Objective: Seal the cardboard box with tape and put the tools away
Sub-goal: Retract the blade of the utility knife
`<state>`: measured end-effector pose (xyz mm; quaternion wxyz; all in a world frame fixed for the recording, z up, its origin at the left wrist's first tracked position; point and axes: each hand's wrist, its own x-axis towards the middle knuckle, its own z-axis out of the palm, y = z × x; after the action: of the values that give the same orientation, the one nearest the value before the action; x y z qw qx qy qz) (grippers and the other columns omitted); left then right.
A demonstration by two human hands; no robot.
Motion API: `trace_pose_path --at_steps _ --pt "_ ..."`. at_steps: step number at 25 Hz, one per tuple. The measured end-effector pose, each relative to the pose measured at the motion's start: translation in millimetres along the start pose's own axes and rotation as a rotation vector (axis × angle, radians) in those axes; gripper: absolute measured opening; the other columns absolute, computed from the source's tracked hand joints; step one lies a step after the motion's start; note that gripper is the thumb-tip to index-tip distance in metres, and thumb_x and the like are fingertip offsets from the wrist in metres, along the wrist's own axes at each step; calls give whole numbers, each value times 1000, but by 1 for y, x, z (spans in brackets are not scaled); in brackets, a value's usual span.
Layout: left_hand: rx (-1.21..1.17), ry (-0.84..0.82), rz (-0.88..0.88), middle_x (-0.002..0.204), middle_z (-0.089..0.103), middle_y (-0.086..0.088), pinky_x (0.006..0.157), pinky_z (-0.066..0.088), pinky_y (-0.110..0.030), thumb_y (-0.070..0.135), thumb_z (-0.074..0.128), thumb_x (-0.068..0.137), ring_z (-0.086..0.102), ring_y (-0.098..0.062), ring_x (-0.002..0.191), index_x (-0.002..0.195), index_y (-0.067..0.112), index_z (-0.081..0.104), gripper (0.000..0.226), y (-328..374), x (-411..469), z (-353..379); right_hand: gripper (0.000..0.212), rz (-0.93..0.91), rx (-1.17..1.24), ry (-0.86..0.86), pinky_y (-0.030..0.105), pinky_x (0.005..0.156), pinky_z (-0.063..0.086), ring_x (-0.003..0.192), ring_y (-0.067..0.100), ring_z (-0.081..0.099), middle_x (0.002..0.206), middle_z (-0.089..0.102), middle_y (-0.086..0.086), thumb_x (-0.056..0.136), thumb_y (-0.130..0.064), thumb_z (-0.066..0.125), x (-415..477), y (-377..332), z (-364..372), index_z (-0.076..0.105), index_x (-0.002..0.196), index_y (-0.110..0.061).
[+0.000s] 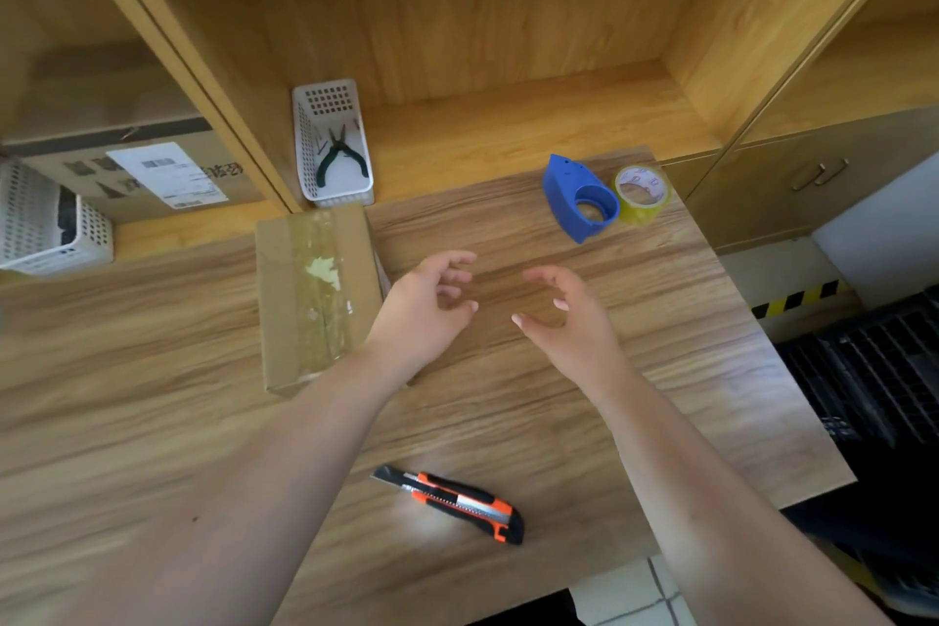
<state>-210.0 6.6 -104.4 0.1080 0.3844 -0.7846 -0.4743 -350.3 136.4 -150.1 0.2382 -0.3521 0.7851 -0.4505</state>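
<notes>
While both forearms reach out over the table (635, 371), the left hand (424, 310) and right hand (569, 320) hover apart, palms facing. Their fingers curl loosely, spread and holding nothing, beside the cardboard box (312, 295).

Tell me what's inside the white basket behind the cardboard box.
The white basket holds dark-handled pliers and a few thin metal pieces beside them. Its near wall hides the bottom end.

A wood-grain desk (559, 397) carries a cardboard box (315, 295) at the far left, a blue tape dispenser (576, 198) touching a tape roll (643, 193) at the far right, and an orange-black utility knife (452, 503) near the front edge.
</notes>
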Motion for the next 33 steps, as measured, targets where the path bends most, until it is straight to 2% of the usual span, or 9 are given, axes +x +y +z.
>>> trace_pose_path --at_steps 4,8,11,18,22,24,27,30,33 --pt "-12 -3 -23 107 67 9 87 52 -24 11 71 81 62 -4 90 121 32 58 47 -18 -27 -9 49 15 7 -54 28 100 42 119 11 52 116 60 -17 76 -16 77 -27 -3 15 52 105 -47" --pt "-64 -18 -38 107 67 6 76 48 -9 7 70 82 64 -7 91 121 29 60 45 -35 -55 -14 39 87 19 -162 29 101 42 114 3 50 111 58 -24 79 -15 76 -50 -2 27 59 110 -33" --pt "-81 -44 -58 108 68 6 71 45 -2 7 68 84 64 -5 91 123 28 60 45 -50 -78 -14 38 113 -38 -254 32 102 43 117 2 51 117 61 -19 80 -18 75 -70 8 43 59 110 -34" --pt "-84 -50 -126 106 68 7 71 44 -3 6 66 84 66 -9 93 122 27 61 44 -85 -113 -17 37 172 -41 -295 25 100 42 116 1 51 116 63 -17 81 -15 74 -102 19 72 61 111 -30" --pt "-108 -60 -187 106 68 4 78 48 -13 5 65 83 66 -12 93 117 29 61 41 -106 -128 -15 37 181 -81 -327 13 82 39 111 2 52 115 63 -18 81 -16 74 -115 22 85 60 112 -32" --pt "-138 -65 -227 103 69 4 83 52 -22 3 65 83 67 -15 93 110 34 60 41 -117 -138 -11 38 195 -129 -337 15 78 37 108 6 54 114 62 -18 80 -17 74 -122 26 95 59 112 -32" --pt "-169 -88 -292 101 69 6 74 50 -16 4 63 83 67 -14 92 113 30 61 40 -129 -149 -3 43 198 -246 -393 21 85 37 111 8 53 114 58 -18 80 -21 73 -134 33 106 57 117 -36" --pt "-230 -100 -407 97 71 8 66 48 -20 2 60 83 66 -12 83 116 24 64 40 -143 -157 11 51 200 -380 -453 25 92 40 119 10 46 119 50 -16 79 -26 74 -146 40 116 56 126 -33" --pt "-270 -94 -494 91 74 6 64 45 -23 3 60 82 63 -13 79 112 22 64 36 -155 -164 24 56 150 -514 -439 30 100 38 123 17 43 130 52 -9 77 -33 75 -155 47 127 56 130 -29"
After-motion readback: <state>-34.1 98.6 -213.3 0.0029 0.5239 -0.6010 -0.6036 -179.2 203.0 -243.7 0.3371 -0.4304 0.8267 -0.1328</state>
